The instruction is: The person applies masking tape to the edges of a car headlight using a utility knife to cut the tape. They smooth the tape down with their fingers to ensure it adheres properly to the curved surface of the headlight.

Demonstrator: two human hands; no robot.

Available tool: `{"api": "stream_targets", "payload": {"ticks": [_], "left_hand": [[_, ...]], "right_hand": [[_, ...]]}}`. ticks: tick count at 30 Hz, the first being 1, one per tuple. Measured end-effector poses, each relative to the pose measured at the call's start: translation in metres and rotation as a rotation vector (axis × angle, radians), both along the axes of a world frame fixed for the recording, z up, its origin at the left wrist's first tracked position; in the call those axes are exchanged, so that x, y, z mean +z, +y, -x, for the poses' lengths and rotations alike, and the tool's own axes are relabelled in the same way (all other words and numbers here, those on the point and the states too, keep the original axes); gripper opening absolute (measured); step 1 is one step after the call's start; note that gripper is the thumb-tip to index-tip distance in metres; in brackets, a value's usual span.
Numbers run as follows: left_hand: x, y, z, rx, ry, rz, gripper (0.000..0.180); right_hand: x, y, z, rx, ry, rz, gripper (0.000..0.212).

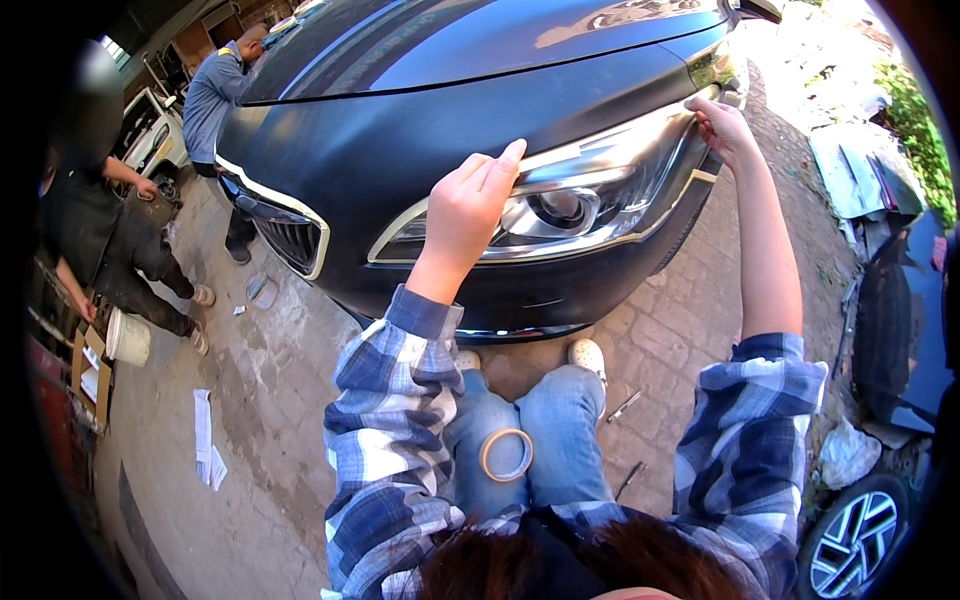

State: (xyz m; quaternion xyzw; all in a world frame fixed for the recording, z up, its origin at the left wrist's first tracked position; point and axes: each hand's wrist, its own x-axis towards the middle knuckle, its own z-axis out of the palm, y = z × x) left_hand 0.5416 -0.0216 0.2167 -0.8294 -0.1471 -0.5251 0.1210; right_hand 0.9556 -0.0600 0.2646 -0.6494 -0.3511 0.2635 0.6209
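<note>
I face the front of a dark car [400, 130], close to its headlight [570, 208]. Pale masking tape [600, 142] runs along the lamp's upper edge, and more borders its lower edge. My left hand [465, 215] is closed at the inner part of that upper strip, thumb and fingers pinched together on it. At the outer corner of the lamp, my right hand [724, 130] pinches the strip's other end between thumb and fingertips. A tape roll [506, 455] rests on my thighs.
On the left, a person in dark clothes [120, 240] stands with a white bucket [127, 337]. Another person in blue [213, 105] leans over the hood. Right of me lie a wheel [857, 540], a plastic bag [848, 453] and a dark body panel [905, 320]. Pens [624, 406] lie on the paving.
</note>
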Motion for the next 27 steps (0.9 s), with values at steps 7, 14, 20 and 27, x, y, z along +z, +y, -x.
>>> {"api": "stream_targets", "payload": {"ticks": [7, 14, 20, 27], "left_hand": [[-0.004, 0.007, -0.005, -0.012, -0.058, -0.082, 0.038], [0.011, 0.007, 0.009, -0.096, 0.040, -0.053, 0.039], [0.018, 0.013, 0.008, -0.105, 0.163, -0.034, 0.040], [0.017, 0.010, 0.005, -0.084, 0.153, -0.019, 0.039]], "right_hand": [[0.001, -0.001, 0.001, -0.012, -0.019, 0.005, 0.023], [0.004, -0.001, 0.009, -0.009, -0.002, -0.009, 0.021], [0.002, -0.003, 0.002, -0.015, -0.017, -0.003, 0.023], [0.001, -0.003, 0.004, -0.022, -0.024, 0.000, 0.023]]}}
